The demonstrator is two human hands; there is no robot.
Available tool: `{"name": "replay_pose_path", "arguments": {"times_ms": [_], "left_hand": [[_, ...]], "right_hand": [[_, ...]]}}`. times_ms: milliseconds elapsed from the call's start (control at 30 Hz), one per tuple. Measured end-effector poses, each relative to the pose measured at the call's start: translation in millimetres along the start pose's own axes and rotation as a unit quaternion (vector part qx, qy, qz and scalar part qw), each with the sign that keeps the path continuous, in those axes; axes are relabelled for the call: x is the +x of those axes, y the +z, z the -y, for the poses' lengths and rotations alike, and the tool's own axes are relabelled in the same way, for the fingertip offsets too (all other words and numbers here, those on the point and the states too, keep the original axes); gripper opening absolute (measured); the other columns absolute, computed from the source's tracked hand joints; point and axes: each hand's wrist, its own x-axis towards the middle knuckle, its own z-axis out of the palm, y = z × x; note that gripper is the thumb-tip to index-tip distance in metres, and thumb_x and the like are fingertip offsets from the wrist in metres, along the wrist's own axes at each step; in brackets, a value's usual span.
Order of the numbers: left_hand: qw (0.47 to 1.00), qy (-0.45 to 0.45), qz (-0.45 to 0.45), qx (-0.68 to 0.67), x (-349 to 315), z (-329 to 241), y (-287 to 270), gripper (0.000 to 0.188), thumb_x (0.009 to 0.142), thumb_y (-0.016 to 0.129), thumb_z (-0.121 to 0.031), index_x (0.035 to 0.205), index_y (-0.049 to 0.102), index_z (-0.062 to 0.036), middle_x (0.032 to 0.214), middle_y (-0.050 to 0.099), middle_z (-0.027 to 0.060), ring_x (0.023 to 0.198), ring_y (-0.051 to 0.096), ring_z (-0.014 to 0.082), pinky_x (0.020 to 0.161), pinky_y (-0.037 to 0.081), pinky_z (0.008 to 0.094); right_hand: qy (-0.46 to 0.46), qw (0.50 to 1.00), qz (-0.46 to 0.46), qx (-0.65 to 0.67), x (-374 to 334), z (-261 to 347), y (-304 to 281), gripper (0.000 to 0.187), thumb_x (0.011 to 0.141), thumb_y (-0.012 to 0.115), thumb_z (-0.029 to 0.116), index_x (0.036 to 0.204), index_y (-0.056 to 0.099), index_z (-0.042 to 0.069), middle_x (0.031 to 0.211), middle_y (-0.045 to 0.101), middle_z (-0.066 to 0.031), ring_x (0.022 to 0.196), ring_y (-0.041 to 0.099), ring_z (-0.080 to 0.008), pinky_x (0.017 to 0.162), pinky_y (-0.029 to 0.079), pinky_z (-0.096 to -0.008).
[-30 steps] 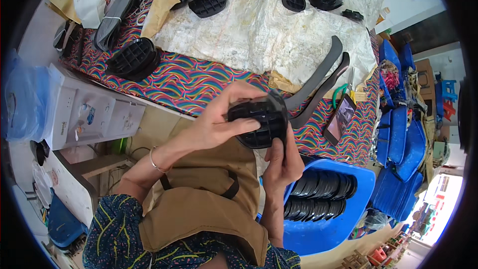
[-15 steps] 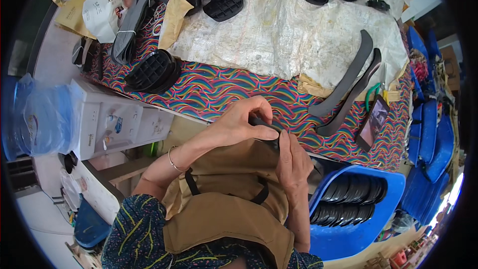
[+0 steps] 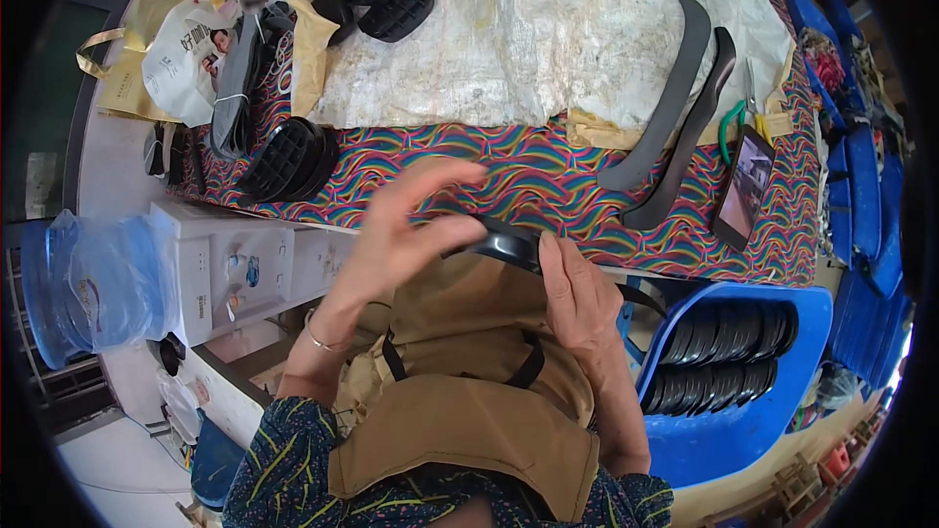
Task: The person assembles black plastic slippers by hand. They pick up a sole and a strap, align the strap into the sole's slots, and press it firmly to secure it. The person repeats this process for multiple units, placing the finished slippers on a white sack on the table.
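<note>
My right hand pinches the end of a glossy black curved piece, which looks like a shoe heel, over my lap by the table's front edge. From behind that hand a thin dark strip sticks out to the right; whether it joins the piece is hidden. My left hand is at the piece's other end, thumb and fingers spread apart, slightly blurred. Across the table to the right lie two long curved strips, one grey and one dark.
Right of the strips are a phone and green-handled scissors. A blue bin holds rows of black pieces. Black gridded heel pieces stand stacked at the table's left, near a bundle of grey strips. A water dispenser stands left.
My left hand has opened and drawn left from the black piece, uncovering its glossy side. My right hand still grips it. The view has shifted.
</note>
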Motion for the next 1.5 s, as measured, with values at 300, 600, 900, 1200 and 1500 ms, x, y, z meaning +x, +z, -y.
{"name": "replay_pose_path", "arguments": {"times_ms": [300, 600, 900, 1200, 1500], "left_hand": [[0.986, -0.071, 0.132, -0.067, 4, -2, 34, 0.044, 0.077, 0.078, -0.014, 0.118, 0.066, -0.0007, 0.115, 0.068, 0.0114, 0.113, 0.06, 0.0246, 0.098, 0.045, 0.0359], [0.981, -0.068, 0.167, -0.076, 12, -5, 36, 0.051, 0.076, 0.079, -0.025, 0.116, 0.066, 0.0038, 0.118, 0.068, 0.0138, 0.117, 0.059, 0.0282, 0.105, 0.04, 0.0417], [0.984, -0.045, 0.165, -0.054, 13, 0, 40, 0.054, 0.075, 0.078, -0.032, 0.114, 0.068, 0.0033, 0.112, 0.07, 0.0157, 0.116, 0.062, 0.0317, 0.11, 0.036, 0.0508], [0.983, -0.062, 0.157, -0.078, 15, 8, 39, 0.058, 0.074, 0.078, -0.034, 0.114, 0.066, 0.006, 0.111, 0.069, 0.0185, 0.118, 0.06, 0.0354, 0.113, 0.03, 0.0555], [0.974, -0.075, 0.196, -0.088, 21, 9, 34, 0.059, 0.074, 0.08, -0.032, 0.121, 0.064, 0.0002, 0.121, 0.066, 0.0151, 0.124, 0.056, 0.0312, 0.114, 0.029, 0.0507]], "right_hand": [[0.304, 0.901, 0.053, 0.304, 3, 15, -30, 0.068, 0.077, 0.072, 0.001, 0.141, 0.048, 0.008, 0.12, 0.063, -0.0183, 0.096, 0.067, -0.0324, 0.077, 0.057, -0.035], [0.548, 0.635, 0.102, 0.535, -14, -1, -57, 0.038, 0.095, 0.064, 0.023, 0.123, 0.057, -0.002, 0.095, 0.069, -0.012, 0.089, 0.064, -0.0154, 0.075, 0.052, -0.0279], [0.404, 0.762, 0.088, 0.498, -2, -10, -67, 0.014, 0.081, 0.076, 0.006, 0.089, 0.065, 0.002, 0.071, 0.06, -0.0066, 0.064, 0.056, -0.0181, 0.059, 0.043, -0.0316], [0.457, 0.775, 0.064, 0.431, -8, -19, -48, 0.013, 0.075, 0.077, 0.003, 0.084, 0.068, 0.0, 0.075, 0.065, -0.01, 0.067, 0.059, -0.0239, 0.061, 0.045, -0.0333], [0.556, 0.673, 0.079, 0.481, -17, -17, -22, 0.013, 0.08, 0.076, 0.009, 0.088, 0.071, 0.0, 0.081, 0.068, -0.0085, 0.074, 0.063, -0.0191, 0.067, 0.047, -0.0296]]}}
